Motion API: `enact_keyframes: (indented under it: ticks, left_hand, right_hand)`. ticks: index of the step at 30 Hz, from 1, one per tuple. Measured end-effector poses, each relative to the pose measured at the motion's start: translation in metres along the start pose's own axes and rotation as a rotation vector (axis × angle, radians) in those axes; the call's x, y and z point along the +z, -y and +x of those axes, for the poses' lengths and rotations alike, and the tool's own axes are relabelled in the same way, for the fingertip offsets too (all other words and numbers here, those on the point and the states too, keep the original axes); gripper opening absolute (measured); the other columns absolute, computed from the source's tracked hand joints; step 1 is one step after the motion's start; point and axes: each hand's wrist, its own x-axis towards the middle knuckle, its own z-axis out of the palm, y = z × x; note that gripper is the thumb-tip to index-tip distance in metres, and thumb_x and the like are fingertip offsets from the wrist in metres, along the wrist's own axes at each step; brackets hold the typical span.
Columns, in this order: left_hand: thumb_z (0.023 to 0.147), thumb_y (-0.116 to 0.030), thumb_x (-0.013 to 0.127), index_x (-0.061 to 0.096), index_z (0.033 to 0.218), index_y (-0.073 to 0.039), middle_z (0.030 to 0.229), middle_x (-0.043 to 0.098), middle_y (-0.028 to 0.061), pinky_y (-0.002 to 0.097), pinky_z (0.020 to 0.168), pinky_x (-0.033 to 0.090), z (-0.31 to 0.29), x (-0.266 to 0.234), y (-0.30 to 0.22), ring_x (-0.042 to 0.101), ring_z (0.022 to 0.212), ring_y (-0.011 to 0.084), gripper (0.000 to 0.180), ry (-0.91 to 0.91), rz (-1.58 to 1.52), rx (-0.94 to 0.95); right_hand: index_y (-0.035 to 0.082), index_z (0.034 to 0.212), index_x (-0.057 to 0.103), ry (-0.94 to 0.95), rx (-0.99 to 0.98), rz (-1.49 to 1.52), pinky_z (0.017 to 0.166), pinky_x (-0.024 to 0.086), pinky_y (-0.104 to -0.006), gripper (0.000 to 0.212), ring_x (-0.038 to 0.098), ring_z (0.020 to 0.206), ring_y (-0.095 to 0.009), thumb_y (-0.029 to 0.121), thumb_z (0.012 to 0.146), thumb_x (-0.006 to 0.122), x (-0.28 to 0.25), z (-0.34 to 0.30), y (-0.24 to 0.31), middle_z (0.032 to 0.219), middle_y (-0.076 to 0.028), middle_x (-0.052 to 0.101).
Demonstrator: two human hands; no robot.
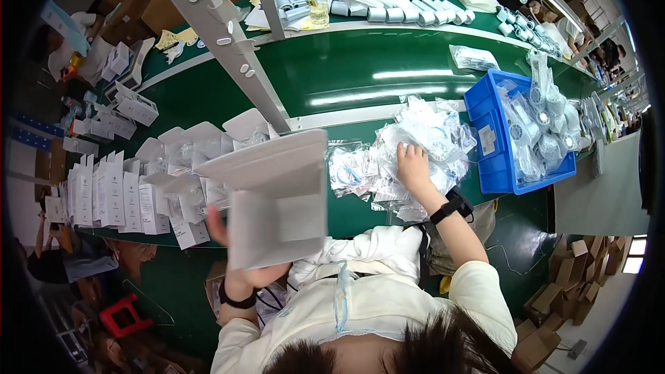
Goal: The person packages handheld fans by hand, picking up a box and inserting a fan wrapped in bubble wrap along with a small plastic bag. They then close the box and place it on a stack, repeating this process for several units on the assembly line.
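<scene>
A white cardboard box (277,201) is held up before my body, its open top toward me and one flap raised; it looks empty inside. My left hand (258,275) grips it from the left and below, partly hidden behind it. My right hand (413,166) rests on a heap of clear plastic bags (433,131), fingers a little apart and fingertips on the bags. Its thumb is hard to make out. Beside the heap, to the left, lies a flatter group of small clear packets (348,168) with bluish-white contents.
Several white boxes (111,190) stand at the left, some open with clear bagged items inside. A blue bin (490,159) of bagged parts sits at the right. A metal post (228,48) rises from the bench. Behind are grey cylinders (398,15) and a clear bottle (318,3).
</scene>
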Motion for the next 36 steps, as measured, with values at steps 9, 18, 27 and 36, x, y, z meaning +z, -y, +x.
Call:
enact_keyframes:
  ticks: [9, 18, 27, 36]
  left_hand:
    - [0.058, -0.009, 0.071, 0.023, 0.128, -0.011, 0.119, 0.029, 0.0184, 0.0399, 0.09, 0.034, 0.073, 0.13, 0.012, 0.039, 0.107, 0.0345, 0.085, 0.218, -0.257, 0.104]
    - [0.058, -0.013, 0.072, 0.02, 0.129, -0.014, 0.124, 0.023, 0.0207, 0.0399, 0.091, 0.035, 0.054, 0.158, 0.042, 0.038, 0.108, 0.0385, 0.088, 0.081, -0.262, 0.006]
    - [0.053, -0.028, 0.08, 0.02, 0.121, -0.008, 0.117, 0.034, 0.0236, 0.041, 0.087, 0.039, 0.054, 0.157, 0.024, 0.044, 0.105, 0.0373, 0.093, 0.177, -0.209, -0.022]
    - [0.056, -0.026, 0.08, 0.021, 0.109, -0.001, 0.11, 0.039, 0.0249, 0.0429, 0.083, 0.04, 0.034, 0.166, 0.031, 0.048, 0.1, 0.0369, 0.083, -0.043, -0.055, -0.072]
  right_hand:
    - [0.0, 0.118, 0.036, -0.103, -0.034, 0.725, 0.088, 0.038, -0.04, 0.072, 0.044, 0.103, -0.036, 0.01, 0.054, 0.066, -0.058, -0.005, -0.026, 0.108, -0.02, 0.044]
    - [0.002, 0.12, 0.036, -0.175, 0.375, 2.511, 0.094, 0.036, -0.041, 0.045, 0.044, 0.111, -0.026, 0.005, 0.079, 0.054, -0.137, -0.012, -0.013, 0.117, -0.014, 0.046]
    - [0.002, 0.116, 0.039, -0.686, 0.468, 2.304, 0.09, 0.038, -0.0349, 0.044, 0.049, 0.101, -0.026, -0.002, 0.077, 0.058, -0.135, 0.008, 0.066, 0.104, -0.012, 0.051]
    - [0.006, 0.107, 0.047, -0.58, -0.297, 1.114, 0.083, 0.038, -0.0297, 0.041, 0.046, 0.102, -0.02, 0.002, 0.07, 0.066, -0.142, -0.003, 0.065, 0.1, -0.011, 0.051]
